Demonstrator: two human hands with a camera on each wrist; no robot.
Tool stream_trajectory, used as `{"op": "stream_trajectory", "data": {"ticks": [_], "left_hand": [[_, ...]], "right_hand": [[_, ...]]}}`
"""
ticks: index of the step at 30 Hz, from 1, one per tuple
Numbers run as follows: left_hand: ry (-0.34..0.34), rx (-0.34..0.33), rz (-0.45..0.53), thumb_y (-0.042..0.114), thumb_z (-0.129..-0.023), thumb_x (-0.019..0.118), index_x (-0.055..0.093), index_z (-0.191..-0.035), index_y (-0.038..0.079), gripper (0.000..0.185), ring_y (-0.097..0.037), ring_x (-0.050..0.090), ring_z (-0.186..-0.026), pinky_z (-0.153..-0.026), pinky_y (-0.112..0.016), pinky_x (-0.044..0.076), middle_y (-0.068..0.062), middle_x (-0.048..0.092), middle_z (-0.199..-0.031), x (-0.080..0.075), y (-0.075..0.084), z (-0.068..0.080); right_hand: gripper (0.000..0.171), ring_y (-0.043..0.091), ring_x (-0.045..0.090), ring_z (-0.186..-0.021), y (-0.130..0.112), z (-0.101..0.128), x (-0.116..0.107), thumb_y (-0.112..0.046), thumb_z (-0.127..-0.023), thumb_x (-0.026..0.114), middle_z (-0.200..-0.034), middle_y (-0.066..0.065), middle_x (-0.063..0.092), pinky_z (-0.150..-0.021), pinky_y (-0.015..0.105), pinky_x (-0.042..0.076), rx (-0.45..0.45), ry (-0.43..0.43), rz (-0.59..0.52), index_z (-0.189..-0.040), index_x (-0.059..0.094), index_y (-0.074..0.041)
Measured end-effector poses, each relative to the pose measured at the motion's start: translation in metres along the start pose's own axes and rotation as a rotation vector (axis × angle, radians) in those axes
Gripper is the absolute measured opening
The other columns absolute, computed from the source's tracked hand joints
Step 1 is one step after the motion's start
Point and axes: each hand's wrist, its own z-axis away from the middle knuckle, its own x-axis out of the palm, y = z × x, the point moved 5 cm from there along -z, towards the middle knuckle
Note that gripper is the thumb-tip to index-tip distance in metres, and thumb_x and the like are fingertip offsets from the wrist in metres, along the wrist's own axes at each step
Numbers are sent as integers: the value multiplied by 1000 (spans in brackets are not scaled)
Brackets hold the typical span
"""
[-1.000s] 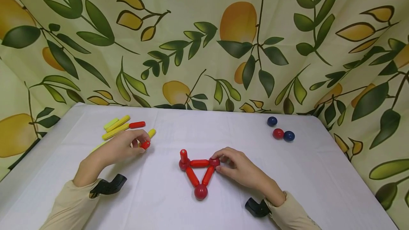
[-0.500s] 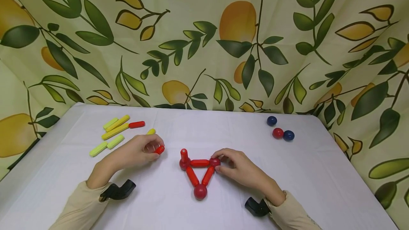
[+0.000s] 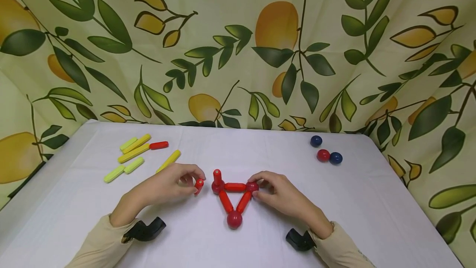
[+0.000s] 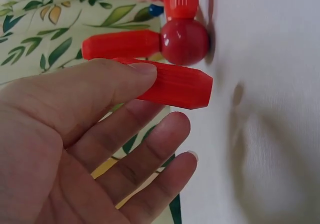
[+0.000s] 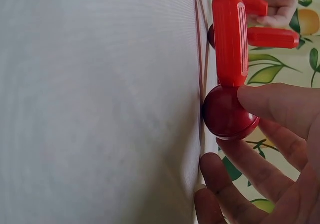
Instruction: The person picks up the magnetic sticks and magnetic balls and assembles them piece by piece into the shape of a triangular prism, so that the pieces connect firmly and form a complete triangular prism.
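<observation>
A triangle of three red balls joined by short red rods lies at the table's middle. From its left ball (image 3: 217,187) one more red rod (image 3: 217,175) stands upright. My left hand (image 3: 169,185) pinches a loose short red rod (image 4: 182,86) between thumb and index finger, just left of that ball and apart from it; its other fingers are spread. With thumb and fingertips my right hand (image 3: 284,195) holds the triangle's right ball (image 5: 227,113). The near ball (image 3: 234,219) rests on the cloth, touched by neither hand.
Several yellow and pale green rods (image 3: 134,153) and a red rod (image 3: 159,145) lie at the back left. A longer yellow rod (image 3: 169,160) lies just behind my left hand. Two blue balls (image 3: 336,158) and a red ball (image 3: 323,155) sit at the back right.
My left hand has carried the short red rod rightward and nearer, away from the rods to beside the triangle. My right hand stays on its ball; the triangle has shifted slightly.
</observation>
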Motion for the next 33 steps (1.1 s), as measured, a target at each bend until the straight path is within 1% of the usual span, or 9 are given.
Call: {"op": "stream_trajectory", "data": {"ticks": [6, 12, 18, 22, 26, 29, 33], "left_hand": [[-8, 24, 7, 12, -87, 75, 69, -115, 12, 28, -9, 59, -86, -75, -22, 53, 8, 67, -98, 3, 4, -1], [-25, 44, 25, 15, -88, 75, 70, -118, 13, 31, -7, 61, -89, -81, -26, 54, 8, 69, -101, 3, 10, 1], [-76, 91, 58, 15, -89, 73, 69, -121, 13, 32, -9, 67, -98, -89, -32, 56, 4, 71, -109, 8, 24, 2], [-91, 119, 82, 12, -89, 73, 69, -121, 12, 32, -9, 69, -99, -89, -29, 55, 2, 72, -112, 14, 35, 2], [-63, 183, 91, 13, -90, 72, 68, -121, 11, 31, -5, 68, -97, -88, -29, 56, 4, 74, -106, 24, 47, 1], [-22, 239, 103, 13, -90, 72, 68, -119, 8, 30, -2, 68, -95, -87, -30, 56, 4, 75, -101, 34, 56, -2], [33, 300, 120, 9, -88, 73, 68, -118, 4, 31, -4, 70, -93, -88, -27, 56, -1, 76, -102, 46, 64, -4]], "right_hand": [[28, 15, 58, -99, 1, 0, -2, -14, -90, 71, -108, -8, 68, -84, 28, 50, -22, 12, 1, -116, 67, -25], [29, 14, 58, -98, 3, 0, -2, -12, -89, 70, -106, -11, 67, -83, 28, 50, 0, 26, -9, -115, 67, -26], [30, 13, 57, -97, 3, 1, -3, -12, -89, 70, -105, -11, 66, -83, 28, 50, 19, 29, -10, -115, 67, -27], [30, 13, 57, -97, 3, 1, -3, -12, -89, 70, -104, -11, 66, -82, 28, 50, 24, 28, -10, -115, 67, -27], [29, 14, 57, -96, 3, 1, -2, -13, -90, 70, -105, -9, 67, -82, 27, 50, 2, 25, -7, -115, 67, -26], [28, 15, 58, -97, 3, 0, -2, -14, -90, 70, -105, -8, 68, -81, 27, 50, -21, 26, 0, -115, 67, -25], [28, 14, 58, -96, 2, 0, -3, -14, -90, 70, -105, -10, 68, -82, 27, 50, -26, 31, -3, -115, 67, -26]]}}
